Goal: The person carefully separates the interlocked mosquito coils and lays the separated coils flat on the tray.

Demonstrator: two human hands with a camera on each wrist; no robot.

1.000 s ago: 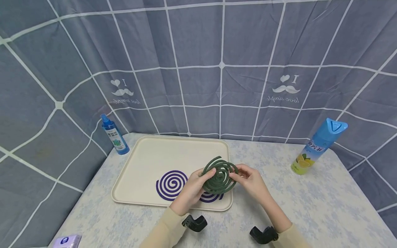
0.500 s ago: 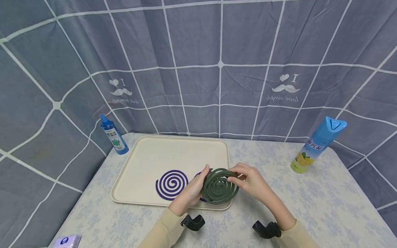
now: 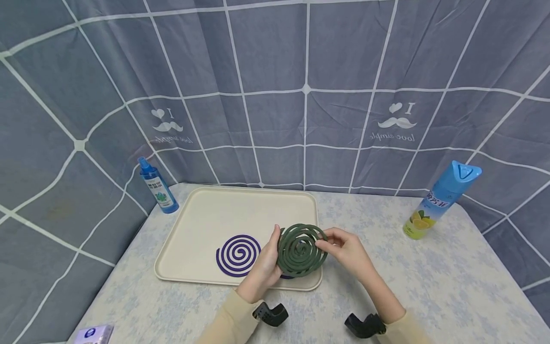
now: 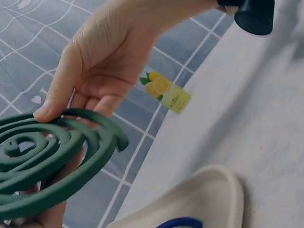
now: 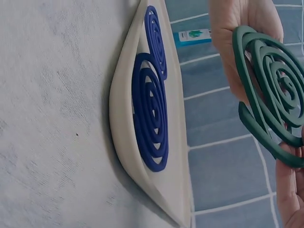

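Observation:
Above the right part of a cream tray (image 3: 240,208), both hands hold a green mosquito coil (image 3: 297,263) with closely packed turns. My left hand (image 3: 265,265) holds its left edge, thumb pointing up along the side, other fingers mostly hidden behind it. At the upper right edge, my right hand (image 3: 349,249) pinches the coil between thumb and fingers; its thumb shows on top in the left wrist view. A loose outer end of the green coil sticks out toward the right hand. One dark blue mosquito coil (image 3: 239,256) lies on the tray; a second blue coil (image 5: 153,111) lies beside it, mostly covered in the head view.
A blue spray bottle (image 3: 160,188) stands beyond the tray's left corner. On the right stands a tall blue and yellow-green spray can (image 3: 438,203). A purple packet (image 3: 93,334) lies at the front left edge. A grey checked curtain (image 3: 275,119) hangs behind the table.
The green coil dipped toward the tray, then rose slightly and shifted left. My left thumb moved from the coil's face to its left side. The right hand keeps pinching its edge.

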